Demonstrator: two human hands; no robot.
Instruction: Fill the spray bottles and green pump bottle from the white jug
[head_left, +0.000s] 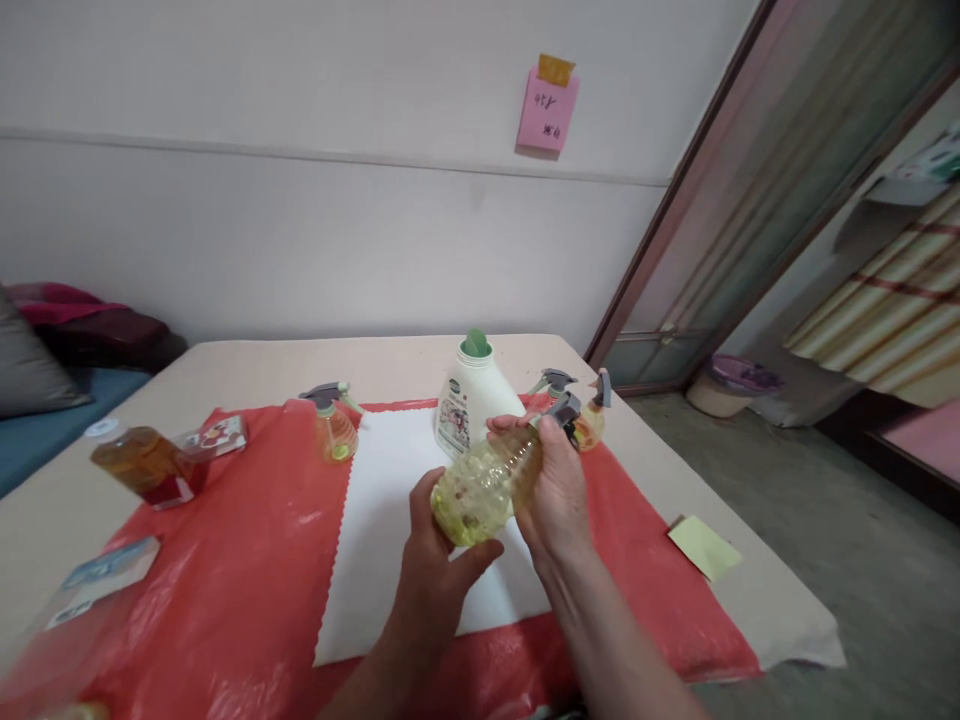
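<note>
Both my hands hold a small yellow spray bottle [486, 485] tilted on its side above a white sheet [390, 520]. My left hand [435, 560] cups the bottle's rounded base from below. My right hand [551, 480] wraps around its neck, just under the grey trigger head [564, 410]. A white detergent bottle with a green cap [469, 395] stands just behind the held bottle.
A red plastic cover [225, 580] lies over the beige table [247, 365]. On it are another yellow spray bottle [334, 425], two more spray bottles [589, 405] at the back right, an amber bottle [146, 462] at left, small packets [105, 575] and a yellow sticky note [703, 545].
</note>
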